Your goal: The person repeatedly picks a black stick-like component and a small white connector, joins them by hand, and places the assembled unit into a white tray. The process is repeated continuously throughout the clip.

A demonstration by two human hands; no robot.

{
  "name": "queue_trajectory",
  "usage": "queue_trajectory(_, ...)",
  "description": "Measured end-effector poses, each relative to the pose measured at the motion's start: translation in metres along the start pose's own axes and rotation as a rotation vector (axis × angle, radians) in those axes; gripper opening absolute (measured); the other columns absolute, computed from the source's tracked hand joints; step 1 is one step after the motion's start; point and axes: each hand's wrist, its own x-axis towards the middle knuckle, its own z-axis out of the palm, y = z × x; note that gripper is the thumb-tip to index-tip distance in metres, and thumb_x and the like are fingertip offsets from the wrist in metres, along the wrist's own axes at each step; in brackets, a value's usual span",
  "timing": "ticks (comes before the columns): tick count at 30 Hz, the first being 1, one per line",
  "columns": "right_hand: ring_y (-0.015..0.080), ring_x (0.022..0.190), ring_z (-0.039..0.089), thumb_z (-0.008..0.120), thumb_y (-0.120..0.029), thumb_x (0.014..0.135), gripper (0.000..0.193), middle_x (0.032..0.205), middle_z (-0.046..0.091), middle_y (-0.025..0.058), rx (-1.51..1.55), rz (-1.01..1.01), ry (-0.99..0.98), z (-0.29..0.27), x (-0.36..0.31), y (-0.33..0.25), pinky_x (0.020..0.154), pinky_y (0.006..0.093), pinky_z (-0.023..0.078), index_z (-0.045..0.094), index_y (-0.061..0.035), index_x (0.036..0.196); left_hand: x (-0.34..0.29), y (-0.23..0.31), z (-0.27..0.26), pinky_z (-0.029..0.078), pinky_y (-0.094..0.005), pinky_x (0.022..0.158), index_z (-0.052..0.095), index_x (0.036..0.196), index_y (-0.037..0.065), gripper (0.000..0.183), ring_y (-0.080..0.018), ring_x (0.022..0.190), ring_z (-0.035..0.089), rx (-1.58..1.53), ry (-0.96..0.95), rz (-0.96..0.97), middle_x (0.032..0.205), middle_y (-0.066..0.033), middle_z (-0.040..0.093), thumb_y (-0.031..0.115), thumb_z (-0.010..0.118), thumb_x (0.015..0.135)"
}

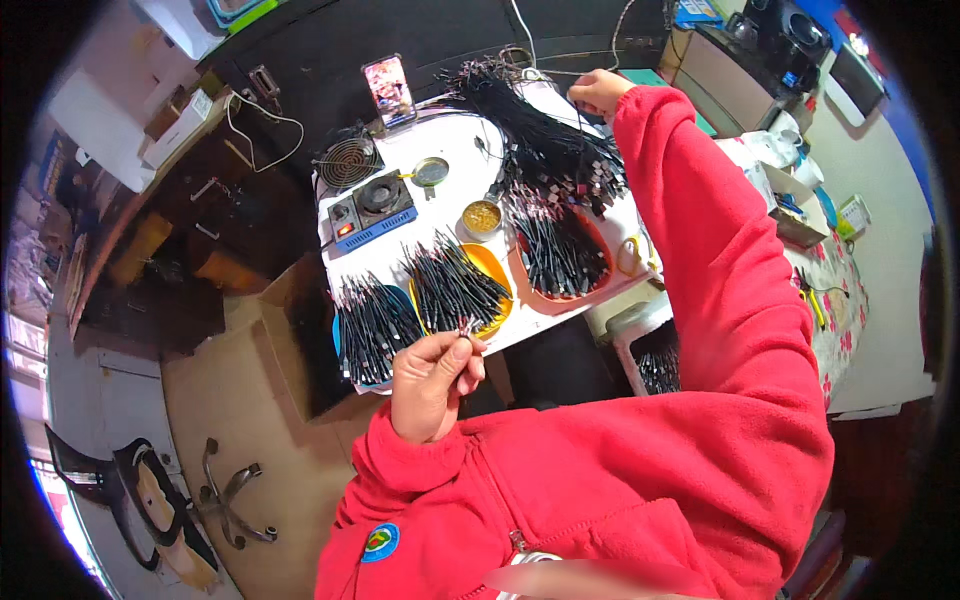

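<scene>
My left hand [432, 385] is in front of the white table's near edge, thumb and fingers pinched on a short cable end [467, 328] with bare wire tips upward. Stretched out to the far right, my right hand [600, 95] is closed at the back of a large bundle of black cables [530, 125]; a dark strand shows under its fingers. Along the near edge, short black cables with stripped ends fill a blue tray [336, 335], a yellow tray [497, 268] and a red tray [603, 240]. Metal connectors [590, 187] hang at the bundle's near end.
A blue heating unit [375, 212] with a lit red switch stands at the table's left, near a round fan [347, 162]. A tin of amber material [482, 217], a round lid [431, 172] and a propped phone [388, 88] are close by. An office chair [160, 500] stands lower left.
</scene>
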Motion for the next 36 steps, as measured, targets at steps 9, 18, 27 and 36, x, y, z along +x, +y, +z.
queue_trajectory(9,0.0253,0.058,0.058,0.065,-0.020,0.081,0.018,0.068,0.059,0.0107,0.114,-0.651,0.387,0.086,-0.234,-0.063,0.053,0.0359,0.045,0.058,-0.0053,0.074,0.032,-0.003,0.028,0.055,-0.0424,0.090,0.061,0.104,-0.001,0.019,-0.0349,0.113,0.060,-0.162,-0.106,0.043,0.124,-0.0204,0.058,0.015,0.050,0.099)
queue_trajectory(18,0.0271,0.072,0.060,0.068,-0.018,0.079,0.015,0.072,0.056,0.0090,0.056,-0.924,0.434,0.259,-0.340,-0.074,0.063,0.0387,0.050,0.058,-0.0077,0.079,0.015,0.059,0.047,0.039,-0.0198,0.051,0.065,0.092,-0.003,0.017,-0.0072,0.056,0.053,0.220,-0.086,0.623,0.097,-0.0111,0.069,0.011,0.055,0.097)
queue_trajectory(27,0.0089,0.081,0.059,0.060,-0.014,0.094,0.019,0.088,0.065,0.0034,0.965,-0.664,-0.095,0.159,-0.332,-0.072,0.073,0.0249,0.048,0.064,0.0029,0.100,-0.067,-0.001,0.041,0.033,-0.0187,0.047,0.064,0.091,-0.006,0.020,-0.0068,0.051,0.044,0.319,-0.379,0.317,0.095,-0.0197,0.066,0.014,0.060,0.094)
queue_trajectory(36,0.0079,0.087,0.062,0.064,-0.004,0.091,0.016,0.095,0.065,0.0022,1.280,-0.542,-0.251,0.128,-0.368,-0.082,0.077,0.0217,0.050,0.061,0.0018,0.106,-0.062,-0.018,0.046,0.040,-0.0196,0.051,0.065,0.094,-0.005,0.014,-0.0065,0.055,0.049,0.265,-0.434,0.153,0.096,-0.0151,0.069,0.007,0.057,0.095)
